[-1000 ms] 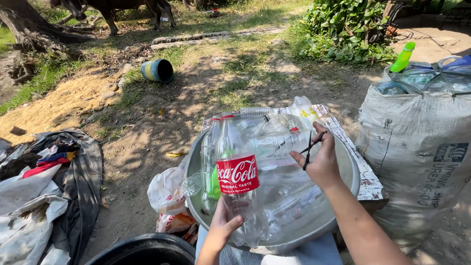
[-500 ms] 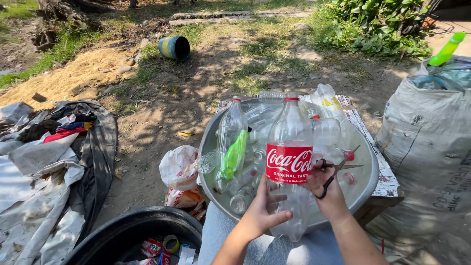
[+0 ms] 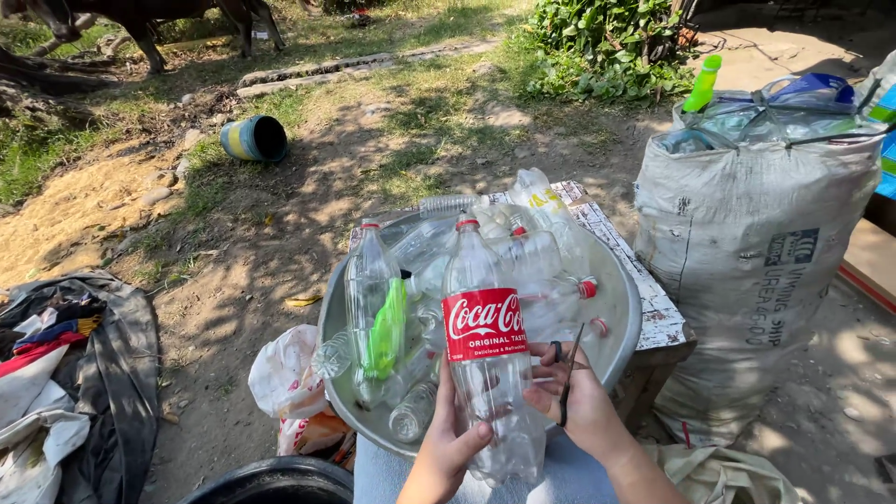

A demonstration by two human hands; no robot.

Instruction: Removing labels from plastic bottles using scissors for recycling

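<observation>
Both hands are clamped on a clear plastic bottle (image 3: pixel 490 373) with a red label, held upright over the metal basin (image 3: pixel 627 308). The left hand (image 3: pixel 448 448) grips its lower body; the right hand (image 3: pixel 579 397) presses the side while holding black scissors (image 3: pixel 567 373).

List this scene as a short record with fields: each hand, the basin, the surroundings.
left hand: left hand grips the clear bottle with red label, upright
right hand: right hand holds black scissors beside the bottle
basin: metal basin full of empty clear bottles, one green bottle among them
right side: large sack stuffed with bottles
left side: heap of cloth on the ground
</observation>
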